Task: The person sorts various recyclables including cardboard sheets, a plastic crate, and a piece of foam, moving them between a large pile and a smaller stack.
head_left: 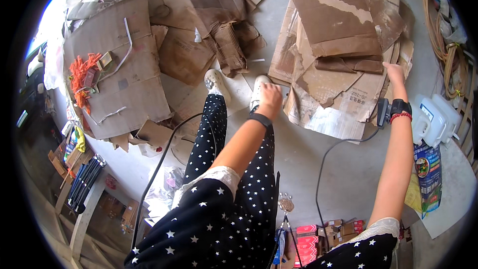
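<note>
My left hand hangs above my right shoe, its fingers loosely curled, and nothing shows in it. At the right side of a stack of flattened cardboard, my right hand grips the near right edge of a brown cardboard sheet. The sheet has a pale torn strip and a folded flap along its near side. Beneath it lie wider, lighter flattened cardboard boxes, creased and torn at the near end. The fingertips of my right hand are small and partly hidden by the edge.
Another cardboard pile stands at left, with orange netting on top. Dark folded cardboard lies at the far middle. At right are white plastic jugs and a coiled hose. Dark cables cross near my legs.
</note>
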Action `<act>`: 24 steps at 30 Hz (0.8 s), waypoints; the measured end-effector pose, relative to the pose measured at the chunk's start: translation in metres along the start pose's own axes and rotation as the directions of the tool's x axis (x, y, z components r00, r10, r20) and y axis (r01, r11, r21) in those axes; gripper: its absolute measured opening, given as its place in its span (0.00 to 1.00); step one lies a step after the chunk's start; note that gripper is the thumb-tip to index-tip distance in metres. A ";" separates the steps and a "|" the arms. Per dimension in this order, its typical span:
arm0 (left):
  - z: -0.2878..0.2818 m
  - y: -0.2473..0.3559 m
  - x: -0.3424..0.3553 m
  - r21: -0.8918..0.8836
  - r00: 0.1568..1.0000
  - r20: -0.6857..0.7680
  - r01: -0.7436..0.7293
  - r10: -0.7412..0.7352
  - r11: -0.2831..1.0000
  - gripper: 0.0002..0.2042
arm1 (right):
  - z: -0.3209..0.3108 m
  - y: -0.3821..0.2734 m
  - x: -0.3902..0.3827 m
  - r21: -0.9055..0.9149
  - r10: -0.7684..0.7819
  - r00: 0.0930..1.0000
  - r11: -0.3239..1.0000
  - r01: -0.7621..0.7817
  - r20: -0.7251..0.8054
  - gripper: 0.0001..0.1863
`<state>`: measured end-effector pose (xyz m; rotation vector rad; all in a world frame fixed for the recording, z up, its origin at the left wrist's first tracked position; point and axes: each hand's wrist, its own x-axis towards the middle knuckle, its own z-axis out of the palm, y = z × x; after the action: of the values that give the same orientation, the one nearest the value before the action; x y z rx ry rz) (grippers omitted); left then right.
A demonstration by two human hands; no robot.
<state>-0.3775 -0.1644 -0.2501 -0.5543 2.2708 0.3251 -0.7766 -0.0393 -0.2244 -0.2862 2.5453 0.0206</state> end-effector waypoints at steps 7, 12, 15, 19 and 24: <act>-0.014 -0.068 0.010 -0.330 0.995 -0.053 0.065 -0.087 0.942 0.10 | 0.030 -0.045 -0.061 -0.077 -0.348 0.936 0.936 0.343 -0.053 0.13; 0.002 -0.141 0.017 -0.330 0.977 -0.125 0.124 -0.173 0.936 0.09 | 0.079 -0.097 -0.105 -0.108 -0.512 0.846 0.842 0.528 0.148 0.12; 0.013 -0.185 0.016 -0.334 0.961 -0.090 0.220 -0.263 0.916 0.11 | 0.105 -0.128 -0.126 -0.082 -0.566 0.778 0.792 0.605 0.271 0.12; 0.022 -0.243 -0.006 -0.344 0.926 -0.063 0.330 -0.372 0.879 0.11 | 0.133 -0.175 -0.154 -0.101 -0.585 0.716 0.744 0.661 0.381 0.11; 0.026 -0.287 -0.040 -0.411 0.878 0.015 0.441 -0.478 0.798 0.14 | 0.152 -0.229 -0.183 -0.091 -0.575 0.688 0.735 0.672 0.442 0.11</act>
<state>-0.1983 -0.3933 -0.2558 -1.3373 2.0653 0.5325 -0.4974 -0.2152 -0.2406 -1.1380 1.9230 0.1188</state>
